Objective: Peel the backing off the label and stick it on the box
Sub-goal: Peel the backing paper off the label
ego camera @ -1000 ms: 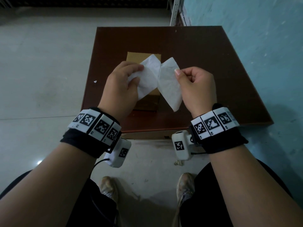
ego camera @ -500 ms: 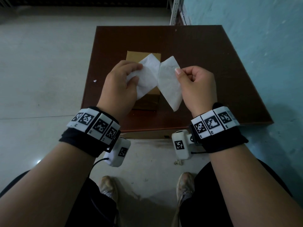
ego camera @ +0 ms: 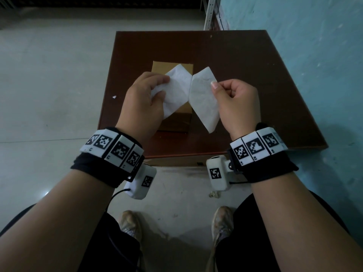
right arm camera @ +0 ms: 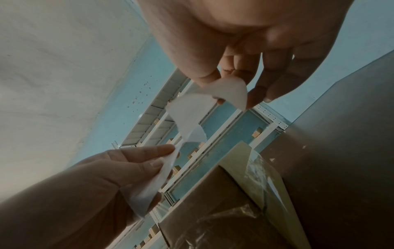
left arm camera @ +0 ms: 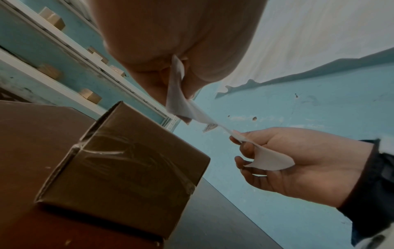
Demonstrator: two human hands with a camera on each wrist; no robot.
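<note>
Two white sheets, the label and its backing, are still joined along a short seam in the middle; I cannot tell which is which. My left hand point(ego camera: 163, 85) pinches the left sheet point(ego camera: 176, 89) between thumb and fingers, and my right hand point(ego camera: 215, 86) pinches the right sheet point(ego camera: 202, 99). Both are held in the air over a taped brown cardboard box point(ego camera: 169, 65), which stands on the table and is partly hidden behind them. The left wrist view has the box point(left arm camera: 127, 168) below the sheets point(left arm camera: 181, 104). The right wrist view shows the right sheet point(right arm camera: 230, 91) curling at my fingertips.
The dark brown table point(ego camera: 245, 75) stands against a turquoise wall point(ego camera: 304, 55) on the right. Pale floor lies to the left, with a small white scrap point(ego camera: 114, 97) on it. White shelving with small boxes point(left arm camera: 89, 96) runs along the back wall. My feet are under the table's front edge.
My hands have drawn slightly apart, so the two sheets spread a little wider. The box has not moved.
</note>
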